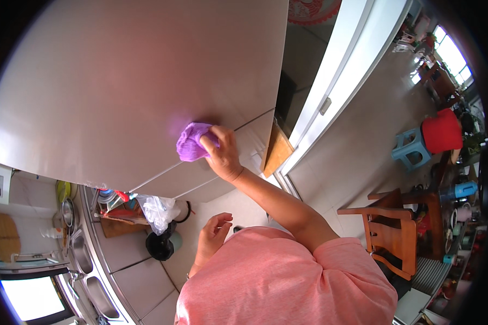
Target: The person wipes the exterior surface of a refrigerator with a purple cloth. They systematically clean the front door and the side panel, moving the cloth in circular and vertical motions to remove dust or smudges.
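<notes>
My right hand [223, 153] grips a bunched purple cloth [194, 142] and presses it against a large glossy appliance door [146, 81]. The cloth sits just above a horizontal seam, and the door's shiny surface reflects its purple colour. My right arm stretches forward and up from my body. Lower down, my left hand [214, 235] hangs in front of my torso, empty, with its fingers loosely curled and the thumb apart.
Beside the door, a wooden board [277, 151] stands near a white door frame [341, 77]. Left are steel sinks [101, 296] and a clear plastic bag [158, 211]. Right are a wooden chair [392, 239] and a person in red [442, 131] on a blue stool [412, 150].
</notes>
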Tool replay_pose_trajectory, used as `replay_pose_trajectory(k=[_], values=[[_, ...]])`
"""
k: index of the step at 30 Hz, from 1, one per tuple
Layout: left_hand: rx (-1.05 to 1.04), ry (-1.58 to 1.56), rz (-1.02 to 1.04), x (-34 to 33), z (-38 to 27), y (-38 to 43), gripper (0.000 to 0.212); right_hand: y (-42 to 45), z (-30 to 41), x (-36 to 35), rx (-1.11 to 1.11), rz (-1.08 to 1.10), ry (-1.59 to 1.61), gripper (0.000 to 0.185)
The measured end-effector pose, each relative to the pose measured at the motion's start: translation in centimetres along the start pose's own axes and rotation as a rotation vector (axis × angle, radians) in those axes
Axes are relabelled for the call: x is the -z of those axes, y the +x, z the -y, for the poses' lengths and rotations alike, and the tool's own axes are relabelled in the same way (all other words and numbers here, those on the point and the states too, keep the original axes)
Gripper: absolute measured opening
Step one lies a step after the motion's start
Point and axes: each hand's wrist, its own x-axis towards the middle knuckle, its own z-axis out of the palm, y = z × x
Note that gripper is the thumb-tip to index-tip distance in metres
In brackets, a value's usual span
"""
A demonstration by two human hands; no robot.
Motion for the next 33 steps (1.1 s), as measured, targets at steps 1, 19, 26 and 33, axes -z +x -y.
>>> replay_pose_trajectory(k=[1,19,26,33], values=[[0.006,-0.004,-0.003,0.0,0.1,0.0,0.022,0.1,-0.5,0.1,0.004,0.001,-0.006,0.063],[0.069,0.024,-0.001,0.6,-0.5,0.1,0.024,-0.3,-8.3,3.8,-0.521,-0.224,-0.098,0.068],[0.071,-0.010,0.010,1.4,0.7,-0.2,0.025,-2.2,0.0,-0.1,-0.242,0.018,0.105,0.067],[0.058,-0.101,-0.072,1.3,1.0,-0.9,0.023,-1.5,0.8,-1.5,0.056,0.090,0.022,0.062]])
